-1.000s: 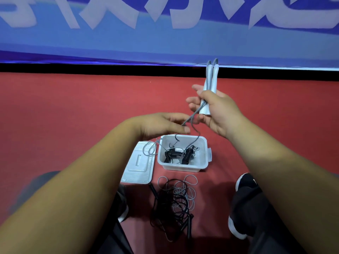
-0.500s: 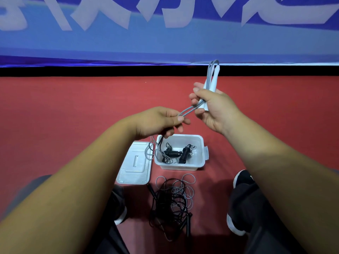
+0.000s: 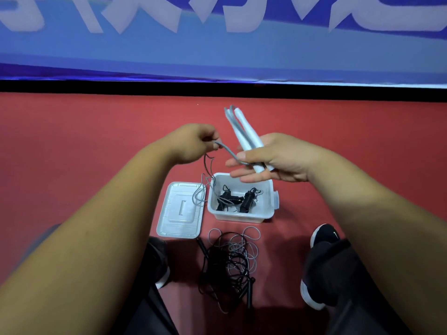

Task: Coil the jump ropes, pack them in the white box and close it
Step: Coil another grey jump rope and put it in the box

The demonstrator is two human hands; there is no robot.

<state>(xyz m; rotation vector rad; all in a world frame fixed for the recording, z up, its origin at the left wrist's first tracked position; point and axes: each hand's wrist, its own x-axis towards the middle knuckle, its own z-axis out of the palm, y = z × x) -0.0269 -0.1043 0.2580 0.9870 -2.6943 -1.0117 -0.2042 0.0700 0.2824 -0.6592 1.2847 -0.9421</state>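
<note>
My right hand [image 3: 278, 158] grips the two white handles [image 3: 244, 134] of a grey jump rope, held together and tilted up to the left above the white box [image 3: 271, 204]. My left hand [image 3: 193, 143] pinches the grey cord [image 3: 227, 153] just left of the handles; the rest of the cord hangs down over the box's left rim. Coiled black jump ropes [image 3: 235, 200] lie inside the open box. The box lid [image 3: 179, 211] lies flat on the floor to its left.
A loose tangle of black and grey jump ropes [image 3: 232, 259] lies on the red floor in front of the box, between my two black shoes [image 3: 319, 264]. A black strip and a blue banner [image 3: 217, 52] run along the far wall.
Both hands have dropped lower in view. My left hand has moved left and away from the right, drawing the cord out. The handles now tilt to the left instead of standing upright.
</note>
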